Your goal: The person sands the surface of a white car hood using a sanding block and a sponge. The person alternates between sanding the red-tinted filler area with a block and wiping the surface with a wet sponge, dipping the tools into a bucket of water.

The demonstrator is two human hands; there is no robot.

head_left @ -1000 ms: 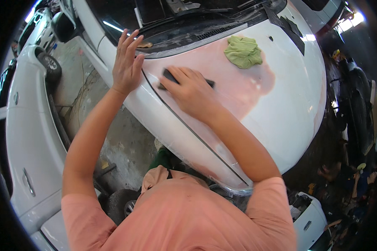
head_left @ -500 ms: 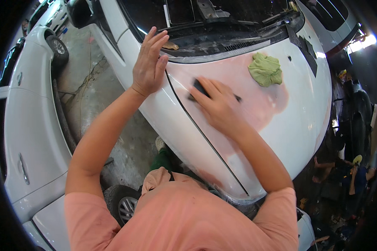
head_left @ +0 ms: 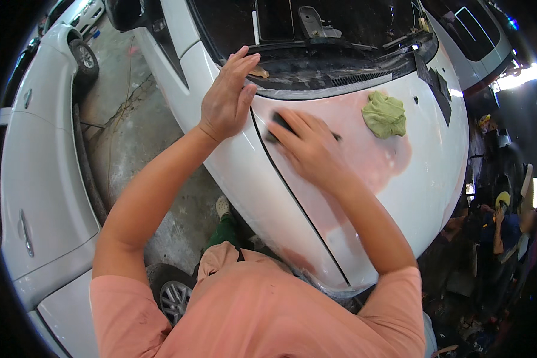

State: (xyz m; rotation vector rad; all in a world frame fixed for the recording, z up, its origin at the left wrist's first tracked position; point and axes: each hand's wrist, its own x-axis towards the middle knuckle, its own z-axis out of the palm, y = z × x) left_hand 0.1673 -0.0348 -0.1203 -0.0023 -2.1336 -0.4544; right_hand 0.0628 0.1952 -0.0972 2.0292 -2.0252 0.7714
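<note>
My right hand (head_left: 313,146) is closed over a black sanding block (head_left: 282,123), which lies flat on the hood (head_left: 403,197) of a white car. Around it the surface is worn to a dull pinkish patch (head_left: 346,110). Part of the block is under my fingers, and the hand is slightly blurred. My left hand (head_left: 225,98) is at the fender beside the windshield's lower corner, its fingers stretched out and holding nothing. A crumpled green cloth (head_left: 385,114) rests on the hood to the right of the block.
Another white car (head_left: 48,179) stands along the left, across a strip of concrete floor (head_left: 155,179). The windshield base has a black cowl (head_left: 304,71), with dark strips (head_left: 438,98) at the hood's far right. People (head_left: 498,227) and clutter are at the right.
The block and my right hand have shifted only slightly against the hood. My left hand keeps its place on the fender. The whole view has moved a little.
</note>
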